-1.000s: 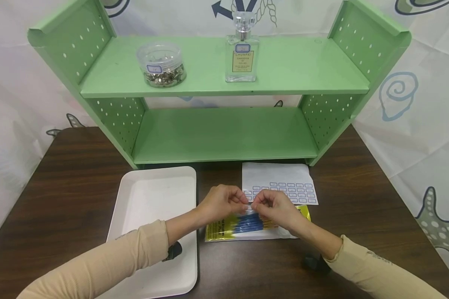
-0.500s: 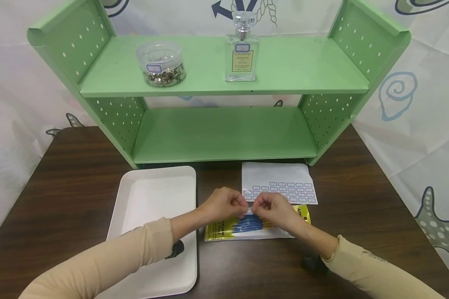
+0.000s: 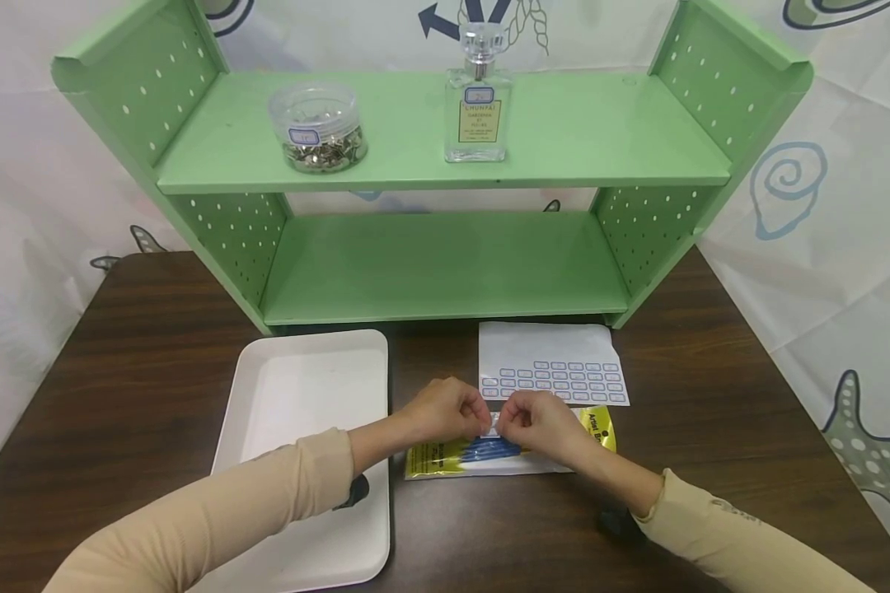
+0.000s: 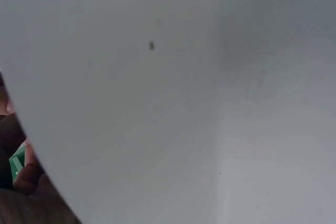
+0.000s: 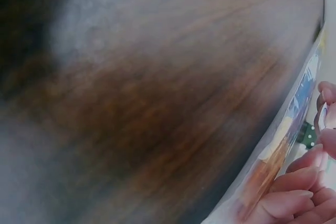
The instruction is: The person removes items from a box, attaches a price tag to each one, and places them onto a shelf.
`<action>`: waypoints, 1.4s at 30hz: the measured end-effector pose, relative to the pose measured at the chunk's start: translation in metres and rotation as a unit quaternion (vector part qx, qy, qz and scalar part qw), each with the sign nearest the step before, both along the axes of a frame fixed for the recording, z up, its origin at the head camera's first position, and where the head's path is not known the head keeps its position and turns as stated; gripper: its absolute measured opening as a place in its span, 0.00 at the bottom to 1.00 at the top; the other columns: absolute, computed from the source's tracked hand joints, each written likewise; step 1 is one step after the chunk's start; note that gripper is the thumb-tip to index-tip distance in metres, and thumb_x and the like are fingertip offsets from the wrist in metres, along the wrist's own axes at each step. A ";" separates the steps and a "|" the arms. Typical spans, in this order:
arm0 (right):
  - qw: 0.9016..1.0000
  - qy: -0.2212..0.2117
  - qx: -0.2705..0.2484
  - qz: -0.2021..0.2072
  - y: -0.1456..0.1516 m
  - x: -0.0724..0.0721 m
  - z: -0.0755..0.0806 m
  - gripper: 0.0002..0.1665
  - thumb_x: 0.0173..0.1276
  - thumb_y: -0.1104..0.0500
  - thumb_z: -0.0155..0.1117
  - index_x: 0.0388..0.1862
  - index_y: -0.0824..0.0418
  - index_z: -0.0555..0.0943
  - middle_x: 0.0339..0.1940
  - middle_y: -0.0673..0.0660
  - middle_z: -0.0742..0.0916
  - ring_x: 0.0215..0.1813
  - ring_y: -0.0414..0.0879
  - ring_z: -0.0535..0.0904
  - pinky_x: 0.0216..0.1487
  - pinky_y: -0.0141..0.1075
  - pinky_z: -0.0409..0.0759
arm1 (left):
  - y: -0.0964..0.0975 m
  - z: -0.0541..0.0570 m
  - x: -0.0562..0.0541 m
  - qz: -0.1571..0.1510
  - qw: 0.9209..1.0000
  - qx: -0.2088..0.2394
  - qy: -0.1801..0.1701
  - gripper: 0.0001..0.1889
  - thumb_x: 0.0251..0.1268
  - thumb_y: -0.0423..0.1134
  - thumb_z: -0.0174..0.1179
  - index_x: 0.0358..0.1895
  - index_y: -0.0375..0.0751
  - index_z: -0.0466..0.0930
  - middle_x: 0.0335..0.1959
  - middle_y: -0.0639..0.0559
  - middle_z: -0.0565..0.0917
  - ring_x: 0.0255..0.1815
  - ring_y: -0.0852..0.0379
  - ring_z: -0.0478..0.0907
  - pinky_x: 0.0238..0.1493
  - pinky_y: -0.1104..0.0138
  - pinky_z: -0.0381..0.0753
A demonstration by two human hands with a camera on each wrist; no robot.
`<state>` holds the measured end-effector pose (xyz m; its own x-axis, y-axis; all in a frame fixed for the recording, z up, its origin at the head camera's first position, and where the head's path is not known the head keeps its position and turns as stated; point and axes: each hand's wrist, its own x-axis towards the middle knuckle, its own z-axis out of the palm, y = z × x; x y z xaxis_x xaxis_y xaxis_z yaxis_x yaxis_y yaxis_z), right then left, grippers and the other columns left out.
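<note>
Both hands meet over a flat yellow-and-white packet (image 3: 456, 463) of blue-tipped brushes, printed with "Artist". Between their fingertips is a small white label sticker (image 3: 494, 423); its blue border shows in the right wrist view as a sticker edge (image 5: 323, 117). My left hand (image 3: 451, 409) pinches it from the left, and my right hand (image 3: 537, 422) pinches it from the right. Part of the packet is hidden under the hands. Just behind lies a white sheet (image 3: 541, 342) with rows of blue-bordered labels. Mostly the white tray fills the left wrist view.
A white tray (image 3: 311, 371) lies under the left forearm. At the back, a green shelf (image 3: 445, 268) stands on the dark wooden table (image 3: 482, 535). Its upper board bears a labelled jar of metal pieces (image 3: 319, 132) and a labelled perfume bottle (image 3: 478, 115).
Both hands have come slightly nearer the front with the sticker, lower over the packet. More of the label sheet's bottom row shows behind them.
</note>
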<state>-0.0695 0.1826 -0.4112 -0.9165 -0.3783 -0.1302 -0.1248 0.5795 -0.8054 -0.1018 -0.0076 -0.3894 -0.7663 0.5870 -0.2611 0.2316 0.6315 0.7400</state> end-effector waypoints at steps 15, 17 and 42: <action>0.998 0.024 0.057 0.011 -0.002 0.000 -0.001 0.05 0.59 0.61 0.65 0.25 0.58 0.80 0.16 0.46 0.76 0.21 0.37 0.68 0.20 0.26 0.63 | 0.003 -0.001 0.001 -0.017 0.999 -0.030 0.012 0.03 0.52 0.32 0.67 0.25 0.42 0.83 0.17 0.57 0.79 0.22 0.63 0.71 0.28 0.73 0.69; 0.998 0.026 0.061 0.011 -0.002 0.001 -0.001 0.05 0.59 0.61 0.65 0.25 0.57 0.80 0.16 0.45 0.76 0.21 0.37 0.68 0.20 0.26 0.62 | 0.003 -0.001 0.002 -0.018 0.999 -0.032 0.015 0.03 0.52 0.33 0.67 0.25 0.42 0.83 0.17 0.57 0.79 0.22 0.63 0.71 0.28 0.73 0.69; 0.994 0.052 0.097 0.007 -0.007 0.002 -0.001 0.06 0.58 0.61 0.66 0.23 0.56 0.78 0.15 0.45 0.73 0.20 0.36 0.67 0.20 0.26 0.61 | 0.007 -0.003 0.000 -0.034 0.997 -0.053 0.049 0.03 0.51 0.33 0.67 0.24 0.41 0.82 0.17 0.58 0.78 0.22 0.63 0.71 0.25 0.74 0.69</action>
